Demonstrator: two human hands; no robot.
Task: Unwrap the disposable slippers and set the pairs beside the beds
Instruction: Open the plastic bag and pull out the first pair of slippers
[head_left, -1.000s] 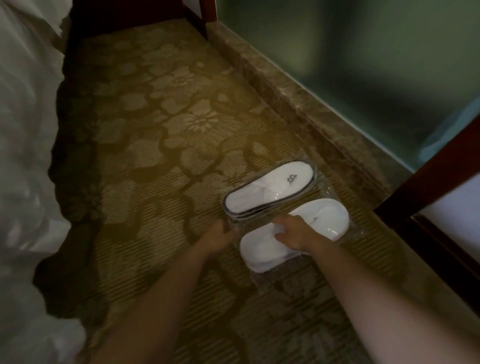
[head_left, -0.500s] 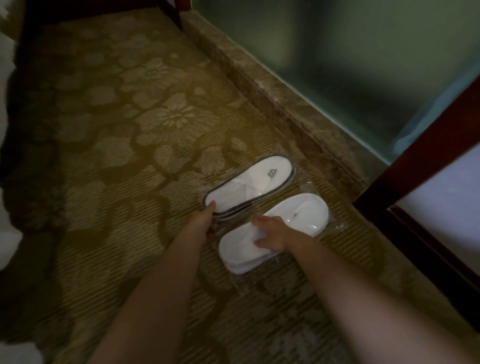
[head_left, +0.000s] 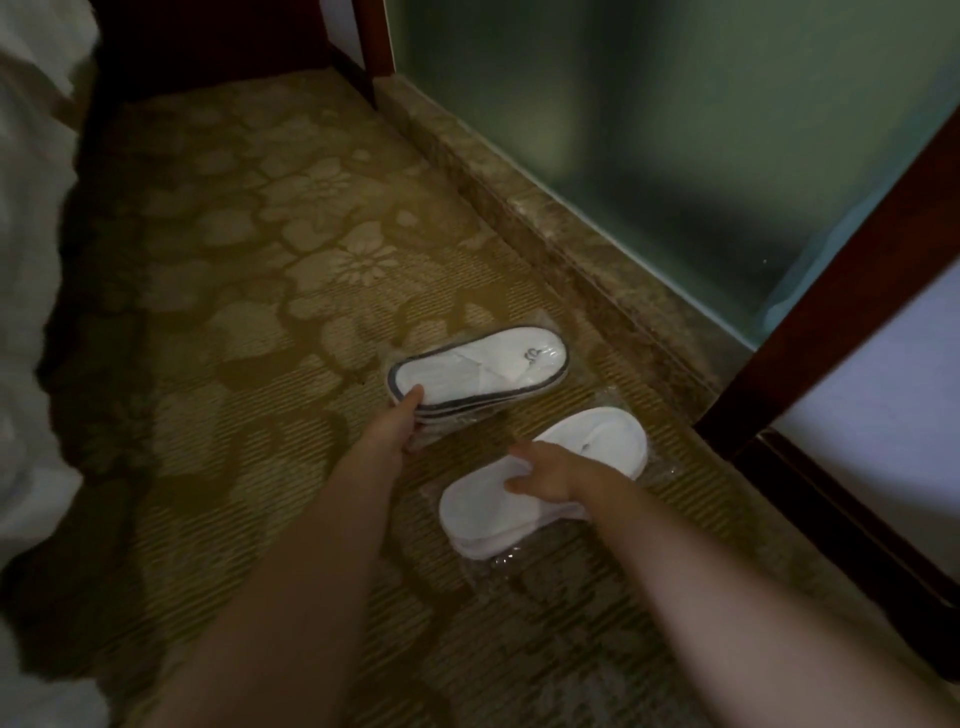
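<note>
Two packs of white disposable slippers lie in clear plastic on the patterned carpet. The farther pack (head_left: 483, 376) has dark trim and a small logo; my left hand (head_left: 397, 421) grips its near end, thumb on top. The nearer plain white pack (head_left: 597, 441) lies a little to the right, and my right hand (head_left: 545, 475) holds it across the middle, fingers curled over its edge. Both packs are still in their wrappers.
White bedding (head_left: 26, 312) hangs down the left side. A stone ledge (head_left: 545, 228) under frosted glass (head_left: 649, 130) runs along the right. A dark wooden door frame (head_left: 831, 291) stands at the right, close to the nearer pack. Floral carpet (head_left: 234, 312) stretches between bed and ledge.
My left hand has shifted onto the end of the trimmed pack and taken hold. The two packs now lie slightly farther apart. My right hand stays on the plain pack.
</note>
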